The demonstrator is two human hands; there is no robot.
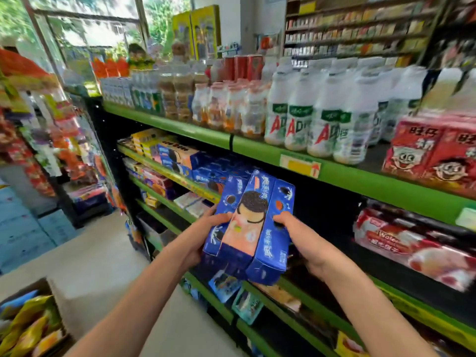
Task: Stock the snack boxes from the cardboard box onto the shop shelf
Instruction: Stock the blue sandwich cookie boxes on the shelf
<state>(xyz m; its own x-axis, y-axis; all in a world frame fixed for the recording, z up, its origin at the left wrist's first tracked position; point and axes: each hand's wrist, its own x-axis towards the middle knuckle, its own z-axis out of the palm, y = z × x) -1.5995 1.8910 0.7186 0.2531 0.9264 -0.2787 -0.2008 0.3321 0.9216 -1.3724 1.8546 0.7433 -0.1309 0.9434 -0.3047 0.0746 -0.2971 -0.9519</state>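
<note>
1. Both hands clamp a bundle of blue snack boxes (251, 222) between them: left hand (203, 235) curled round its left side, right hand (296, 235) round its right.
2. Bundle is held up in front of the shop shelf (342, 176), not yet placed.
3. Matching boxes (180, 157) already sit up-left of the grip.
4. Cardboard box (31, 318), down-left on the pale floor, holds more packets.

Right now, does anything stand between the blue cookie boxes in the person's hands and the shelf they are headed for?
Nothing visible does. The left hand and right hand hold the bundle of blue cookie boxes in front of the second green shelf, where a dark gap sits behind them. Matching blue boxes lie further left.
</note>
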